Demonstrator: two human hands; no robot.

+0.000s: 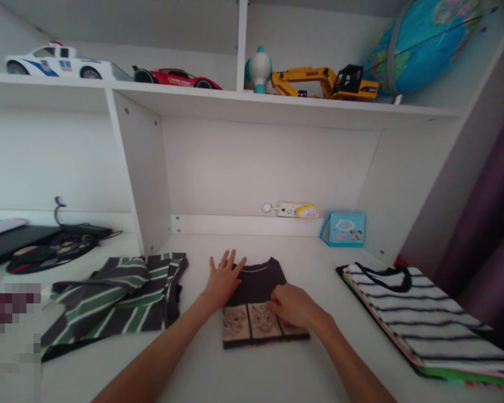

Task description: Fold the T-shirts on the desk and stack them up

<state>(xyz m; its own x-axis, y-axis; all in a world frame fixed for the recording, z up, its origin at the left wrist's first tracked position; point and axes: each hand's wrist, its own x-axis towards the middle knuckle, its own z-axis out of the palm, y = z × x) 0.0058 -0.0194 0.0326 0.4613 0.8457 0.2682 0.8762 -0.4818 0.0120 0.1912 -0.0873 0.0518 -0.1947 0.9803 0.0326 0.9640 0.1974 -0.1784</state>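
A dark T-shirt [255, 282] with a tan printed panel across its lower part lies folded on the white desk before me. My left hand [223, 281] rests at its upper left edge, fingers spread, partly on the fabric and partly on the desk. On the right side of the shirt, my right hand [294, 305] is closed, its curled fingers at the cloth just above the print. Its fingertips are mostly hidden. To the left lies a green, grey and white striped garment [138, 291], loosely spread and creased.
A stack of folded clothes, topped by a white shirt with dark stripes [420, 319], sits at the right. A blue desk calendar [343, 229] and a power strip [286, 209] are behind. Toy vehicles and a globe [424, 45] occupy the shelf [218, 99] overhead.
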